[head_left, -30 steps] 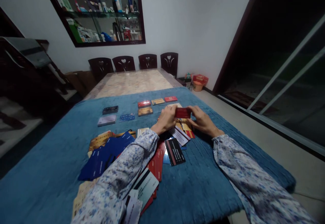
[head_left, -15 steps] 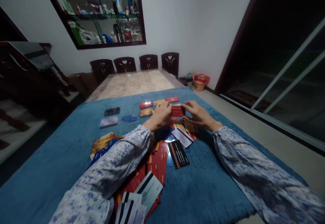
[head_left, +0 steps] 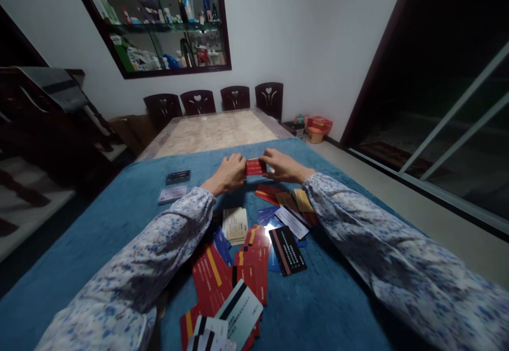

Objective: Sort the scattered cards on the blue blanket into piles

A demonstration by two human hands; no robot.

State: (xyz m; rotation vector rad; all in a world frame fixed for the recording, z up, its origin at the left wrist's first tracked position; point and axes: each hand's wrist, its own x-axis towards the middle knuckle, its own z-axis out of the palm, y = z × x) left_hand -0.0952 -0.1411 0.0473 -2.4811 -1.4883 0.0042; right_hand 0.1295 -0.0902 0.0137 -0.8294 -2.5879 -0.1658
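Between my two hands is a red card (head_left: pixel 255 167), raised a little over the far part of the blue cloth. My left hand (head_left: pixel 230 172) pinches its left edge, and my right hand (head_left: pixel 283 165) grips its right edge. Nearer to me lies a loose spread of cards: red cards (head_left: pixel 210 277), a black card (head_left: pixel 288 250), a pale card with a dark stripe (head_left: pixel 240 308), cream cards (head_left: pixel 235 225) and a white card (head_left: pixel 292 221). To the left sit a dark stack (head_left: pixel 178 176) and a pale lilac stack (head_left: pixel 172 194). My hands hide the cloth behind them.
The blue cloth (head_left: pixel 99 224) covers the near part of a long marble table (head_left: pixel 214 131). Dark chairs (head_left: pixel 199 102) stand at its far end. A red and orange tub (head_left: pixel 317 130) is on the floor at the right.
Both hands have moved left with the red card. Cream cards in the near spread have come into view, while the far rows of cards are now hidden by my hands.
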